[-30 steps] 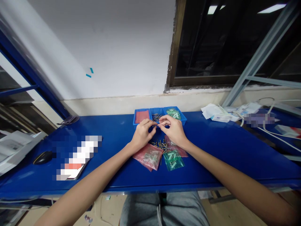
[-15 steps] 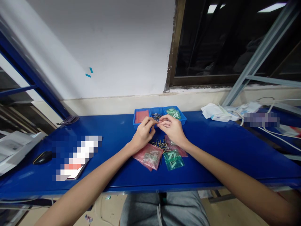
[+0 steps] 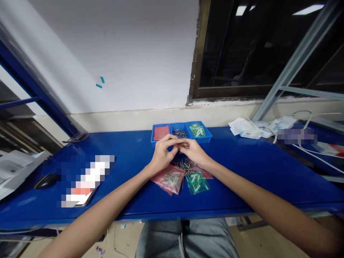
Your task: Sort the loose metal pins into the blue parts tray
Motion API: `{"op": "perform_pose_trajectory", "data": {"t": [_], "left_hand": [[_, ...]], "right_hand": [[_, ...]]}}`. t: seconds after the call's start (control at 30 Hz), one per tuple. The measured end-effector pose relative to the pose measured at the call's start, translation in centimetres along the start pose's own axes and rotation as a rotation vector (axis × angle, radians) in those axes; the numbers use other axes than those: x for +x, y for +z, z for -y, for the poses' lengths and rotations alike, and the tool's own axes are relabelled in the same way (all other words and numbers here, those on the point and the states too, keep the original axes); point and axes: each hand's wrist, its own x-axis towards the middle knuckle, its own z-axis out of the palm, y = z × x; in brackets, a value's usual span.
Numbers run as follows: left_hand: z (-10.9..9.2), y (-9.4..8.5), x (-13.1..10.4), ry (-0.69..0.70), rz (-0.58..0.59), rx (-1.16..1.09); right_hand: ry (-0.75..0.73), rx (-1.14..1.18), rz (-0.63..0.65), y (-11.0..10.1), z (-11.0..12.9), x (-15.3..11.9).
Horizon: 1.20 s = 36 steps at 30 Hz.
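My left hand (image 3: 163,152) and my right hand (image 3: 194,151) meet just in front of the blue bins, their closed fingertips pressed together. Whatever they hold between them is too small and hidden to name. Behind them, the left bin holds pink bags (image 3: 161,132), the middle one loose metal pieces (image 3: 180,133), and the right one green bags (image 3: 197,129). Below my hands lies a pile of metal pieces (image 3: 185,165). Pink bags (image 3: 170,179) with small parts inside lie left of it, and a green bag (image 3: 197,182) lies in front. Another pink bag is partly covered behind the green one.
On the blue table (image 3: 255,172), a black mouse (image 3: 45,181) and a blurred-out flat device (image 3: 87,197) lie at left. White papers (image 3: 21,172) are at the left edge. White packets (image 3: 247,128) and cables (image 3: 309,150) sit at back right, beside a metal post (image 3: 285,57).
Both hands have come lower and closer together, the left fingers now reaching over the right fingertips. More of the middle and right bins shows.
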Motion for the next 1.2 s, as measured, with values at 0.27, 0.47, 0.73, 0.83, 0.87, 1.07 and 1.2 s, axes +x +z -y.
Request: {"op": "perform_pose_trajectory", "data": {"t": [0.27,0.47,0.73,0.83,0.87,1.07,1.2], "left_hand": [[0.4,0.0,0.0,-0.025,-0.05,0.012],[1.5,-0.1,-0.1,-0.067,-0.034,0.083],[1.7,-0.2,0.1,-0.094,-0.045,0.197],[1.8,-0.3,0.1,-0.098,-0.024,0.224],[1.8,-0.2,0.0,-0.097,-0.016,0.231],[2.0,-0.1,-0.2,-0.105,0.009,0.271],[2.2,0.0,-0.5,-0.137,0.018,0.334]], "right_hand": [[0.107,0.229,-0.056,-0.5,0.5,-0.1],[0.013,-0.075,-0.007,-1.4,0.6,0.3],[-0.482,-0.886,-0.186,-3.1,0.7,1.2],[-0.532,-1.137,-0.182,-3.9,0.4,1.8],[-0.528,-1.197,-0.168,-4.0,0.2,2.0],[-0.509,-1.251,-0.106,-4.2,-0.6,2.4],[-0.512,-1.167,-0.106,-4.4,-0.7,2.5]]}}
